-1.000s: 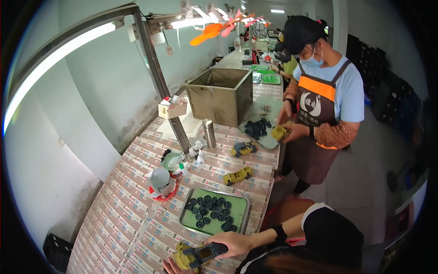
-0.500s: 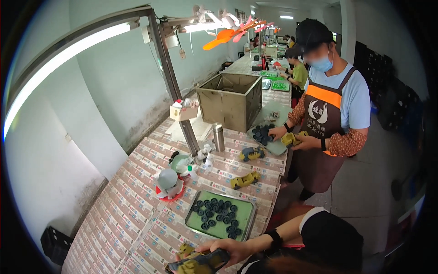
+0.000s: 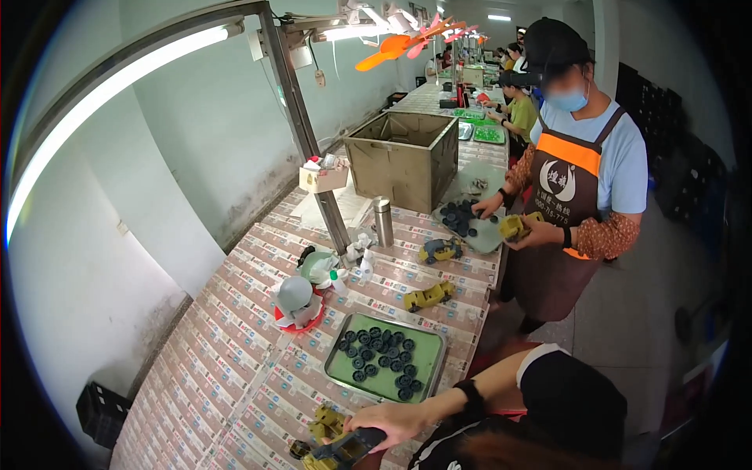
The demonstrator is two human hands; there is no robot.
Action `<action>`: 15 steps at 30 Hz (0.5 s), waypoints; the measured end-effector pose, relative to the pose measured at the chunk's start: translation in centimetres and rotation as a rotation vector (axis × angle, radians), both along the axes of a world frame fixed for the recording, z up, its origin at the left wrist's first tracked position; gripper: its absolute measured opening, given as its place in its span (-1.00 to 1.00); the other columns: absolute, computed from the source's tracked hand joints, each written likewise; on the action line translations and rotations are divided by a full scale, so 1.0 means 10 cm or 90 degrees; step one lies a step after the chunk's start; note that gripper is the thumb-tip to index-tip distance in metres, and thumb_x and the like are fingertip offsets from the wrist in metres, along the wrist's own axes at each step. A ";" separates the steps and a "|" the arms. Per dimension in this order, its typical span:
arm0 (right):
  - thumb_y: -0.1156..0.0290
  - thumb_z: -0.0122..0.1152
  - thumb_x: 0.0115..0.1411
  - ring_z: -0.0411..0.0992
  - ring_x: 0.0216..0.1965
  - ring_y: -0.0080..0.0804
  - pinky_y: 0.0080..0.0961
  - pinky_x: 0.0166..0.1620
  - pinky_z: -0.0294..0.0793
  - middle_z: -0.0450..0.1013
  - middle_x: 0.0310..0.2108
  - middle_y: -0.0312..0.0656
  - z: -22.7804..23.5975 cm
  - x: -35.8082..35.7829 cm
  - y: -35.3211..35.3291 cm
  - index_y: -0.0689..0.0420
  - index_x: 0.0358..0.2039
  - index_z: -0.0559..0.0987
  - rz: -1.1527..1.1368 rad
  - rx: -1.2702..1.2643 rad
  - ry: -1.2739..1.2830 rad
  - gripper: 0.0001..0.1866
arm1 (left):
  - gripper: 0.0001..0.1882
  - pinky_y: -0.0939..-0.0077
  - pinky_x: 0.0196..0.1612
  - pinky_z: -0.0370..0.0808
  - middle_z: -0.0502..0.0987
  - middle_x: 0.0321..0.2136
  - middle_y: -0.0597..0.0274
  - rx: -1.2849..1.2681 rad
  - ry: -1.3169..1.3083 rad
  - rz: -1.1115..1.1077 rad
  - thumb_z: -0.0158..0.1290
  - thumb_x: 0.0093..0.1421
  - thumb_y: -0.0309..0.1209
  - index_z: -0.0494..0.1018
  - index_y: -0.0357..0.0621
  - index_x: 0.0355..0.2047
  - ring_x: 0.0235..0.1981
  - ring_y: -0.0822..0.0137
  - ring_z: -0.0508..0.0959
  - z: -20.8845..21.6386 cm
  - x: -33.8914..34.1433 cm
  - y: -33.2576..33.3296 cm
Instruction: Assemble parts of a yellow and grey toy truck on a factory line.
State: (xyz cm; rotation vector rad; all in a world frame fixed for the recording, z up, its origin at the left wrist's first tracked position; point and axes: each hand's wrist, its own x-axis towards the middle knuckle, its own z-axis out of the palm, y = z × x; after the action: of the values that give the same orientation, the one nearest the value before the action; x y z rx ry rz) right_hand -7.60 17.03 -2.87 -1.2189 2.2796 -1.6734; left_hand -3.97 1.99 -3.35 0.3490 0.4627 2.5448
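Right hand [image 3: 392, 423] reaches in from the lower right, fingers curled down over a dark toy body [image 3: 345, 450] at the near edge of the patterned bench [image 3: 196, 376]. It is a closed grasp rather than a fingertip pinch. The left hand is out of view.

An olive-green toy part [image 3: 326, 423] lies just beside that piece, touching it or nearly so (the fisheye bend makes this hard to tell).

The main risk, as I judge it, is the edge. The dark toy body sits so close to the bench's near rim that a loosened grip or a sideways drag could send it to the floor. The same sweep could knock the olive-green toy part off as well.

Just behind the hand stands the metal tray [image 3: 435, 368] of dark wheels [image 3: 376, 352]. A careless lift of the wrist could clip its rim and scatter them.

Two finished toy trucks [image 3: 429, 296] stand farther up, well apart from the hand.
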 end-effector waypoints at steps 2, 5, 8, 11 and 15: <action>0.41 0.26 -0.13 0.30 -0.11 -0.14 -0.40 -0.10 0.29 0.29 -0.12 -0.06 0.05 -0.02 0.05 0.20 -0.11 0.25 0.004 -0.073 0.036 -0.45 | -0.50 0.11 0.00 0.22 0.22 -0.02 0.09 -0.119 0.040 0.047 -0.13 0.13 -0.23 0.11 -0.11 0.05 0.00 0.14 0.24 -0.16 -0.06 -0.02; 0.46 0.26 -0.13 0.30 -0.09 -0.15 -0.39 -0.09 0.29 0.29 -0.11 -0.05 -0.05 -0.03 0.05 0.21 -0.10 0.25 0.012 0.166 -0.135 -0.44 | -0.51 0.09 0.01 0.21 0.23 -0.03 0.10 -0.491 0.143 0.130 -0.20 0.15 -0.15 0.14 -0.11 0.04 0.01 0.13 0.23 -0.48 -0.02 -0.12; 0.45 0.26 -0.14 0.31 -0.13 -0.13 -0.38 -0.12 0.30 0.30 -0.16 -0.03 0.04 0.02 0.05 0.22 -0.10 0.25 -0.029 -0.088 0.070 -0.43 | -0.49 0.09 0.03 0.19 0.20 0.00 0.10 0.091 -0.267 -0.082 -0.05 0.09 -0.21 0.16 -0.10 0.03 0.02 0.13 0.21 -0.47 -0.07 -0.19; 0.43 0.29 -0.16 0.29 -0.10 -0.08 -0.37 -0.09 0.31 0.27 -0.14 -0.02 -0.16 0.03 0.05 0.22 -0.10 0.24 0.012 0.081 -0.019 -0.41 | -0.39 0.08 0.05 0.18 0.22 0.00 0.13 -0.284 0.196 0.153 0.10 -0.03 -0.33 0.15 -0.05 0.04 0.04 0.17 0.20 -0.60 0.03 -0.19; 0.40 0.28 -0.15 0.31 -0.16 -0.09 -0.39 -0.11 0.31 0.28 -0.18 -0.05 -0.12 0.00 0.16 0.21 -0.11 0.26 -0.033 -0.042 0.006 -0.42 | -0.38 0.09 0.04 0.21 0.19 0.02 0.15 -0.595 0.097 0.140 0.04 0.02 -0.33 0.04 -0.06 0.07 0.03 0.15 0.20 -0.99 0.01 -0.32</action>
State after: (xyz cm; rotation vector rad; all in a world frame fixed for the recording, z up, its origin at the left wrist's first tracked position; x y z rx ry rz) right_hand -7.60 18.58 -4.06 -1.1921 2.2985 -1.7789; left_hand -3.90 -1.18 -13.20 0.1337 1.7160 2.1873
